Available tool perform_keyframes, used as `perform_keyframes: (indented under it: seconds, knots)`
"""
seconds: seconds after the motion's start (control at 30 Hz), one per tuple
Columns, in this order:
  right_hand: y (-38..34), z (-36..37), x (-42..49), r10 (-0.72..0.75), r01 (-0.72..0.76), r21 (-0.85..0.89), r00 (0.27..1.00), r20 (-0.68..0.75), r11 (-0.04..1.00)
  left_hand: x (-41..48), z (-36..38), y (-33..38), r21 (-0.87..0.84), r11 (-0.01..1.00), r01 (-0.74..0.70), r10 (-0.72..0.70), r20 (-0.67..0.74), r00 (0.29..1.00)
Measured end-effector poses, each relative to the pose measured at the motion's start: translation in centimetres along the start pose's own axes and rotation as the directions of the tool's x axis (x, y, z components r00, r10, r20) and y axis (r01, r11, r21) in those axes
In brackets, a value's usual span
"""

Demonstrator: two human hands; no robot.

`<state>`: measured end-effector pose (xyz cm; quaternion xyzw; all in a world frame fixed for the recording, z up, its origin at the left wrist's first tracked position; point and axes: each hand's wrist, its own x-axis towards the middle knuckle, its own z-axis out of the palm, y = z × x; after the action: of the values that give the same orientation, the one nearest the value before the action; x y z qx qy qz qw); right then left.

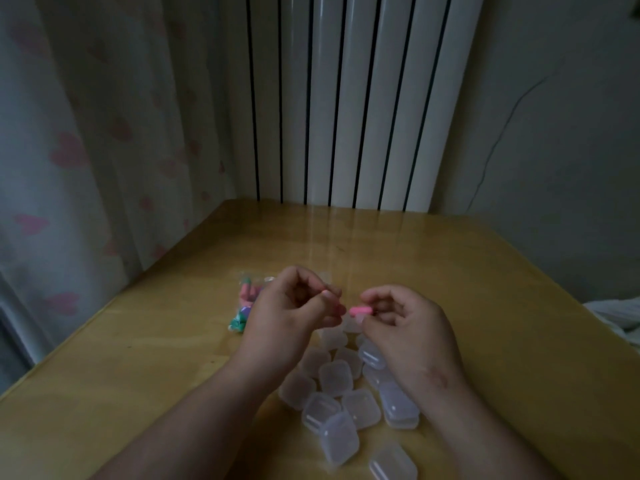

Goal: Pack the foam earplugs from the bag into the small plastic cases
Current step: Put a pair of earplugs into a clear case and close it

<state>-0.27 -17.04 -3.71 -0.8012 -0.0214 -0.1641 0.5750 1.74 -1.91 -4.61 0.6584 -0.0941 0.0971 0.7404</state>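
1. We see a radiator (346, 98) and a heart-print curtain (86, 133) behind a wooden table (450, 271).
2. Both forearms reach forward over the table from the near edge and converge, so the two hands hang just above it, near each other but apart.
3. The left hand (291, 313) is raised with its back towards us. Its fingers are curled in and the thumb meets the forefinger; we cannot tell whether anything is pinched there.
4. The right hand (408, 327) is also curled, with its fingertips closed on one end of an earplug.
5. Clear cases (336, 377) lie heaped on the table below and between the wrists, lids closed as far as we can tell.
6. The bag (247, 299) lies flat just beyond the left hand, partly hidden by it, with pink and green plugs inside.
7. The pink earplug (361, 310) sits in the gap between the hands. Its long axis runs level, left to right, and its free end points at the left hand's fingers.
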Motion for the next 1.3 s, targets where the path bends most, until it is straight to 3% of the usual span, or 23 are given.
perform_keyframes:
  seconds: [0.17, 0.33, 0.6, 0.93, 1.07, 1.13, 1.23, 1.3]
  knots:
    - [-0.1, 0.0, -0.1, 0.024, -0.027, 0.044, 0.997, 0.068, 0.999, 0.3, -0.6, -0.2, 0.122, 0.992, -0.015, 0.015, -0.002, 1.0]
    - [-0.2, 0.1, -0.1, 0.04, -0.047, 0.089, 0.996, 0.085, 0.995, 0.2, -0.6, 0.2, 0.126, 0.992, 0.024, -0.031, 0.054, 0.998]
    - [-0.5, 0.1, -0.2, 0.055, -0.103, 0.282, 0.983, 0.173, 0.954, 0.2, -0.7, 0.2, 0.175, 0.984, -0.042, 0.017, 0.142, 0.99]
    - [-0.5, 0.4, -0.3, -0.022, -0.019, 0.27, 0.989, 0.148, 0.963, 0.3, -0.9, 0.0, 0.253, 0.965, -0.07, 0.04, 0.124, 0.992]
    - [-0.4, 0.3, -0.2, -0.018, 0.001, 0.178, 0.995, 0.098, 0.984, 0.4, -1.2, 0.2, 0.334, 0.941, -0.052, 0.002, 0.146, 0.989]
    - [-0.1, 0.2, 0.0, -0.027, 0.022, 0.089, 0.998, 0.052, 0.996, 0.8, -1.9, 0.0, 0.495, 0.865, -0.08, 0.013, 0.137, 0.99]
    - [0.1, 0.0, 0.1, -0.046, 0.044, 0.057, 0.998, 0.035, 0.997, 1.0, -2.5, 0.3, 0.758, 0.63, -0.168, 0.021, 0.2, 0.98]
    - [0.2, -0.1, 0.0, -0.049, 0.047, 0.046, 0.998, 0.039, 0.998, 0.8, -2.5, 0.3, 0.856, 0.483, -0.184, -0.059, 0.241, 0.969]
